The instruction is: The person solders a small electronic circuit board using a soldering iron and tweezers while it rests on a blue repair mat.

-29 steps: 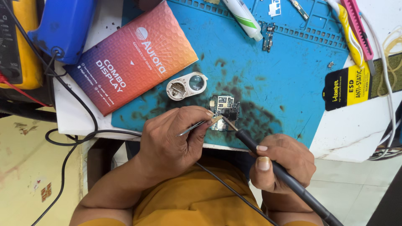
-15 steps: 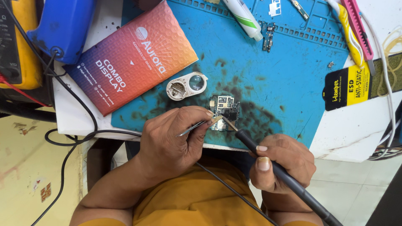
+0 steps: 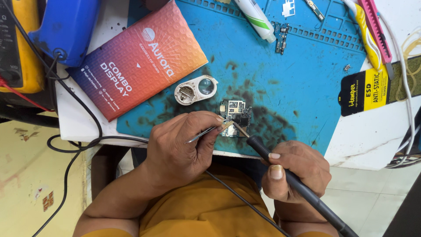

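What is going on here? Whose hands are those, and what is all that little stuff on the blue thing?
The picture comes from a camera worn on a person's head, looking down at their own two hands over a workbench. The left hand holds thin metal tweezers. The right hand holds a black soldering iron, like a hot pen, with its tip at a small circuit board. The tweezers reach the same board. It lies on a stained blue mat. Beside it sits a small silver camera-lens frame. Further off lie a colourful flat box, a white tube and a black and yellow packet.
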